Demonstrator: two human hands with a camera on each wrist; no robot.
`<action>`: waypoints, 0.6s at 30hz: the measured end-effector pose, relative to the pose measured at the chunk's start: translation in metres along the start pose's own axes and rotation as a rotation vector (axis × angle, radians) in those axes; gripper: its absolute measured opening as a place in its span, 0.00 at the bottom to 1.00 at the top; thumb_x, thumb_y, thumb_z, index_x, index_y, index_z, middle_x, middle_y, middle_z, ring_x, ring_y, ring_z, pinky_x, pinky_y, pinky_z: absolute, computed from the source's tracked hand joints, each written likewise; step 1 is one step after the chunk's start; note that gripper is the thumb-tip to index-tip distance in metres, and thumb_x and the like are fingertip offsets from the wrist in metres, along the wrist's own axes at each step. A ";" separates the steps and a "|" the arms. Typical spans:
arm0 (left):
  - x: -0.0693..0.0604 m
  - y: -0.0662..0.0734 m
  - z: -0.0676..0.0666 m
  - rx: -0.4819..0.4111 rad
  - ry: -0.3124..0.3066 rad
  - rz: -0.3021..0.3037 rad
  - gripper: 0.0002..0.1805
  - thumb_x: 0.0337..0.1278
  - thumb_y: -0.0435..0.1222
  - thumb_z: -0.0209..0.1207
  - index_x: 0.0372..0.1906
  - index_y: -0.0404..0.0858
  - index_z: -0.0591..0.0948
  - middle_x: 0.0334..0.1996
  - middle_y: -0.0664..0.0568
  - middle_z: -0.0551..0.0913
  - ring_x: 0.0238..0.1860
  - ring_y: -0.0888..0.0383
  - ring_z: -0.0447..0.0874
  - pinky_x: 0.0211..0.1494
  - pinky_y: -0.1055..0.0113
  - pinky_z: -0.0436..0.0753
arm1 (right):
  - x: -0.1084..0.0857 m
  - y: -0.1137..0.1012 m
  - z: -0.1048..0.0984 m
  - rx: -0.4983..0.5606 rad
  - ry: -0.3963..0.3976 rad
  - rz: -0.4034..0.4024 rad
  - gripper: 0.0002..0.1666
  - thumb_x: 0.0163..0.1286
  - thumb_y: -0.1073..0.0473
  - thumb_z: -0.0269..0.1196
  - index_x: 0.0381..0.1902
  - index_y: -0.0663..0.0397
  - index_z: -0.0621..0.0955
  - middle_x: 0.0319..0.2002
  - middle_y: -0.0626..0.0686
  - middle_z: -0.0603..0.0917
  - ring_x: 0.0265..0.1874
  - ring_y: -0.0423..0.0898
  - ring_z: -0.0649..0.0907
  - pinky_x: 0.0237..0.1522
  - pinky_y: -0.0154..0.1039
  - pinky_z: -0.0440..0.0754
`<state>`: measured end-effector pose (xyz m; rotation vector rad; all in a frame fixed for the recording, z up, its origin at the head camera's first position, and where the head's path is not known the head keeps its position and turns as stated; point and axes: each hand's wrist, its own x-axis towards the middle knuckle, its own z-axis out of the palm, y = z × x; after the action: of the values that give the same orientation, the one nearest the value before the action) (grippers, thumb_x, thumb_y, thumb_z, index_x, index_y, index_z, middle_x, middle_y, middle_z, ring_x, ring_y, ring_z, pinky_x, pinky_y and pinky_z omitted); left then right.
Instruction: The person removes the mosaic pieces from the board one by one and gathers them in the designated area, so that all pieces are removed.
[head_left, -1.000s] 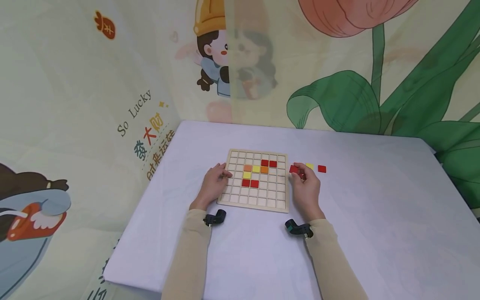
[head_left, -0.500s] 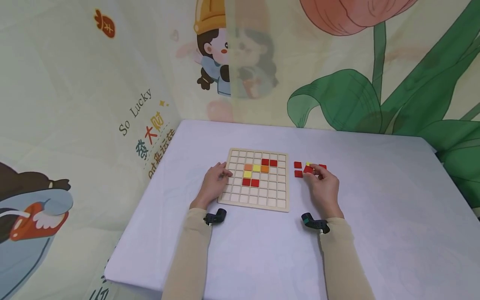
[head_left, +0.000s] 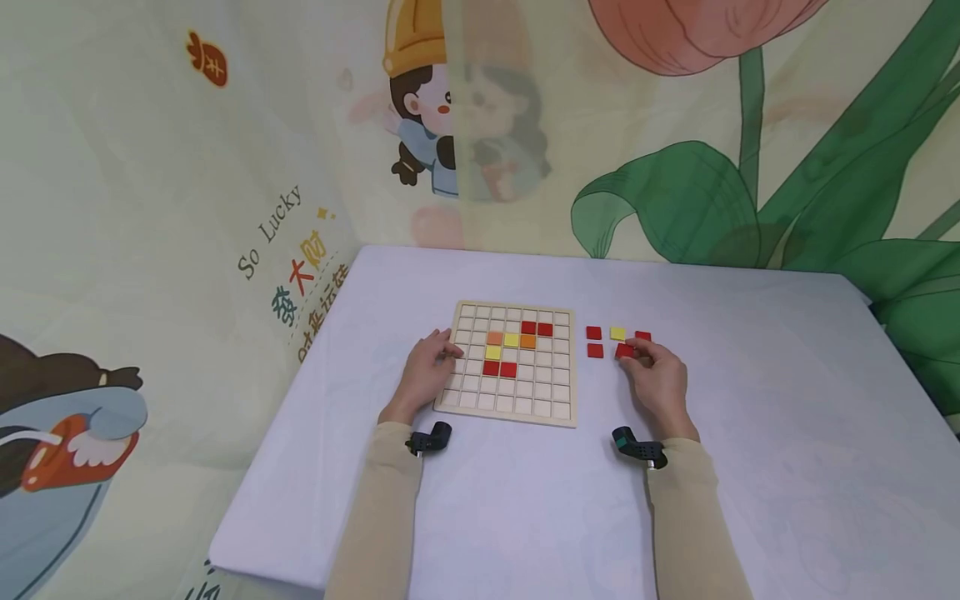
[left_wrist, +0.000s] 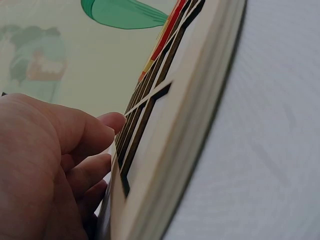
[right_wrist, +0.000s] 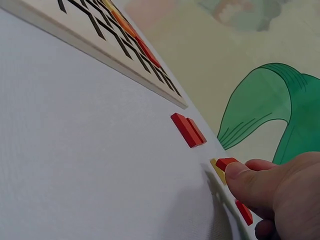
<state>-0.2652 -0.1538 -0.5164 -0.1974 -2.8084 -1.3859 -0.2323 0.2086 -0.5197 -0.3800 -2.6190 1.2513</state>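
Observation:
A square wooden grid board [head_left: 536,408] lies on the table, with red, yellow and orange square tiles in some of its cells. My left hand [head_left: 426,373] rests at the board's left edge, fingers loosely bent; in the left wrist view the thumb and fingertips are beside the rim. To the right of the board, my right hand [head_left: 660,383] pinches a red tile [right_wrist: 226,163] between thumb and fingers. That tile is held just above the white cloth. Around it lie a yellow tile [head_left: 617,333] and a red tile [head_left: 642,336] partly hidden by the fingers.
Two more red tiles, one behind [head_left: 593,332] and one in front [head_left: 595,351], lie between the board and my right hand. White cloth covers the table [head_left: 517,500]. A printed curtain [head_left: 675,125] hangs behind the table and along its left side.
My right hand has moved right, away from the board's edge, and carries the red tile to beside the yellow one. The left hand and board have stayed put.

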 end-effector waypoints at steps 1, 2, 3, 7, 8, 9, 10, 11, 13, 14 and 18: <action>0.000 0.000 0.000 -0.002 0.000 0.000 0.10 0.63 0.29 0.51 0.39 0.39 0.83 0.70 0.45 0.68 0.75 0.50 0.54 0.80 0.58 0.46 | 0.000 0.000 0.000 -0.010 -0.002 -0.007 0.22 0.69 0.61 0.63 0.60 0.57 0.79 0.47 0.60 0.80 0.49 0.57 0.74 0.49 0.47 0.79; 0.000 0.000 0.000 -0.002 0.001 0.000 0.10 0.63 0.29 0.51 0.39 0.39 0.83 0.70 0.45 0.68 0.75 0.50 0.54 0.80 0.58 0.46 | 0.000 -0.001 0.001 -0.019 -0.002 -0.013 0.22 0.69 0.62 0.63 0.60 0.57 0.79 0.48 0.60 0.80 0.49 0.57 0.74 0.50 0.48 0.79; 0.000 0.001 -0.001 -0.003 0.001 -0.001 0.10 0.63 0.29 0.51 0.39 0.39 0.83 0.70 0.45 0.68 0.75 0.50 0.54 0.80 0.59 0.46 | -0.001 -0.001 0.001 -0.029 -0.002 -0.018 0.22 0.69 0.62 0.63 0.60 0.58 0.79 0.48 0.61 0.80 0.50 0.57 0.74 0.51 0.49 0.80; 0.000 0.003 -0.001 -0.008 0.003 -0.008 0.10 0.62 0.29 0.51 0.38 0.39 0.83 0.70 0.45 0.68 0.75 0.50 0.54 0.80 0.59 0.46 | 0.000 0.001 0.005 -0.059 0.008 -0.035 0.21 0.68 0.62 0.63 0.59 0.58 0.79 0.47 0.61 0.80 0.50 0.57 0.74 0.52 0.50 0.80; 0.000 0.003 -0.001 -0.009 0.003 -0.011 0.10 0.63 0.29 0.51 0.38 0.39 0.83 0.70 0.45 0.68 0.75 0.50 0.54 0.80 0.59 0.46 | 0.001 0.001 0.005 -0.066 0.010 -0.036 0.21 0.68 0.62 0.63 0.59 0.58 0.79 0.47 0.61 0.79 0.50 0.57 0.74 0.52 0.49 0.80; 0.000 0.004 -0.001 -0.010 0.002 -0.012 0.10 0.62 0.29 0.51 0.38 0.39 0.83 0.70 0.45 0.68 0.75 0.50 0.54 0.80 0.59 0.46 | 0.001 0.002 0.006 -0.072 0.011 -0.037 0.21 0.68 0.62 0.63 0.59 0.58 0.79 0.47 0.61 0.79 0.49 0.57 0.74 0.51 0.49 0.80; 0.000 0.004 -0.001 -0.012 0.002 -0.013 0.10 0.63 0.29 0.51 0.38 0.39 0.83 0.70 0.45 0.68 0.75 0.51 0.54 0.80 0.59 0.46 | 0.001 0.002 0.007 -0.078 0.012 -0.040 0.21 0.68 0.62 0.63 0.59 0.58 0.80 0.46 0.61 0.79 0.49 0.57 0.74 0.50 0.48 0.80; 0.000 0.004 0.000 -0.014 0.001 -0.013 0.10 0.63 0.29 0.51 0.38 0.39 0.83 0.70 0.45 0.68 0.75 0.51 0.54 0.80 0.60 0.46 | 0.002 0.002 0.007 -0.084 0.013 -0.042 0.21 0.68 0.62 0.63 0.59 0.57 0.80 0.46 0.61 0.79 0.48 0.56 0.74 0.49 0.48 0.79; 0.000 0.004 0.000 -0.016 0.000 -0.012 0.10 0.63 0.29 0.51 0.37 0.39 0.83 0.70 0.45 0.68 0.75 0.51 0.54 0.80 0.60 0.46 | 0.002 0.003 0.008 -0.096 0.015 -0.050 0.21 0.68 0.62 0.64 0.59 0.57 0.80 0.45 0.60 0.79 0.47 0.56 0.74 0.46 0.46 0.78; 0.000 0.003 0.000 -0.015 -0.001 -0.011 0.10 0.63 0.29 0.50 0.38 0.39 0.83 0.70 0.45 0.68 0.75 0.51 0.54 0.80 0.60 0.46 | 0.002 0.003 0.009 -0.102 0.015 -0.055 0.21 0.68 0.61 0.64 0.59 0.57 0.80 0.44 0.60 0.79 0.46 0.56 0.74 0.45 0.46 0.78; -0.001 0.002 -0.001 -0.013 -0.003 -0.007 0.10 0.63 0.29 0.50 0.38 0.38 0.83 0.70 0.45 0.68 0.76 0.51 0.54 0.80 0.60 0.46 | 0.002 0.002 0.010 -0.131 0.015 -0.074 0.21 0.68 0.61 0.64 0.59 0.57 0.80 0.43 0.61 0.79 0.44 0.56 0.73 0.44 0.47 0.75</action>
<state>-0.2642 -0.1529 -0.5141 -0.1901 -2.8059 -1.4062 -0.2368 0.2034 -0.5277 -0.3093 -2.6836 1.0540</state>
